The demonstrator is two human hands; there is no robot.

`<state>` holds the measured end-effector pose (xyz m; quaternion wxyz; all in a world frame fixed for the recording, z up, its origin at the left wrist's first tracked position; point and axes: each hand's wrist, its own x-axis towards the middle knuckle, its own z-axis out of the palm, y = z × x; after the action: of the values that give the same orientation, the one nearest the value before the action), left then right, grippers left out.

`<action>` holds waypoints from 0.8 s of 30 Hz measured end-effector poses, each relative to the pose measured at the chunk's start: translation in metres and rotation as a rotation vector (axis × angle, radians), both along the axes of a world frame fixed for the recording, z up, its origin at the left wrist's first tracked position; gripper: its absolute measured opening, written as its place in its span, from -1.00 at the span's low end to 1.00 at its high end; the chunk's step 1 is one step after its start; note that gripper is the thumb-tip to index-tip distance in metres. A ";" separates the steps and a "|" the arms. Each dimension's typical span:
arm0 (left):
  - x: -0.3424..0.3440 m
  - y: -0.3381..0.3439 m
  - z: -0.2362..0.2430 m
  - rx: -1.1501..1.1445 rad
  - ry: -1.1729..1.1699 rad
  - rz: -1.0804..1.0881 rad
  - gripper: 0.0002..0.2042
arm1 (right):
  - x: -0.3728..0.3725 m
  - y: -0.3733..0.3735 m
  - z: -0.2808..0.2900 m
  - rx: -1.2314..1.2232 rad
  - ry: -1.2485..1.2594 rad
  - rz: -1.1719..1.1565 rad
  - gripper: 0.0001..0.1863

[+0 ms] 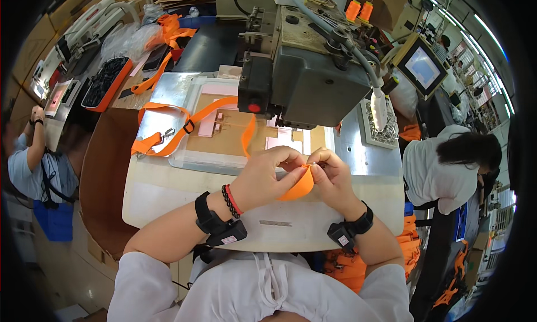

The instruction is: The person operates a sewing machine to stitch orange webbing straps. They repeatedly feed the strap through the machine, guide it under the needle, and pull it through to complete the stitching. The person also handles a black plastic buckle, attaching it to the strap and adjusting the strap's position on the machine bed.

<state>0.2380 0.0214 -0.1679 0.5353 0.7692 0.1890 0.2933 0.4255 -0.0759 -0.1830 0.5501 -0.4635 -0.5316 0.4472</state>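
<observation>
Fingers [291,164] of both hands are pinched together over a folded end of orange webbing strap [299,187], right at the front edge of the bench [168,199]. Left hand [263,176] curls over the top of the fold, thumb and fingertips clamped on it; right hand [334,176] meets it from the other side, fingertips closed on the same fold, and something small and metallic seems to sit at the pinch point, too small to tell what. Both hands gripping, neither one free.

From the fold the strap runs up and away under the head of the grey sewing machine [305,76], then out to the left across a clear plastic template [224,154], where a black slider and a metal snap hook [166,135] ride on it. So the strap is half in the hands, half lying on the bench.

How will it handle? Looks light and limp, a flat woven band that bends easily but wants to spring open at a crease, so the fold needs pinching right on the doubled part, flat faces between thumb and fingertips. Weave looks grippy rather than slippery, nothing fragile here.

Off to the left, a tray of black parts [103,82]; to the right, a small screen [423,67] and another person in white [433,171] bent over their own work.
</observation>
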 end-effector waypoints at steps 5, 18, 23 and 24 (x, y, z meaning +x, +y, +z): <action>0.005 -0.004 -0.004 -0.065 -0.130 0.019 -0.84 | 0.003 0.001 -0.002 0.089 0.037 0.002 -0.82; 0.001 -0.005 -0.003 0.153 -0.121 0.006 -0.85 | 0.007 0.000 -0.003 0.097 0.081 0.035 -0.82; 0.003 -0.009 -0.004 0.073 -0.160 0.023 -0.82 | 0.003 0.001 -0.004 0.112 0.093 0.033 -0.81; 0.004 -0.009 -0.005 0.054 -0.146 0.025 -0.82 | 0.003 0.001 -0.004 0.116 0.083 0.029 -0.81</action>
<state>0.2416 0.0129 -0.1733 0.5228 0.7577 0.1510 0.3602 0.4281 -0.0749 -0.1865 0.5910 -0.4040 -0.5402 0.4424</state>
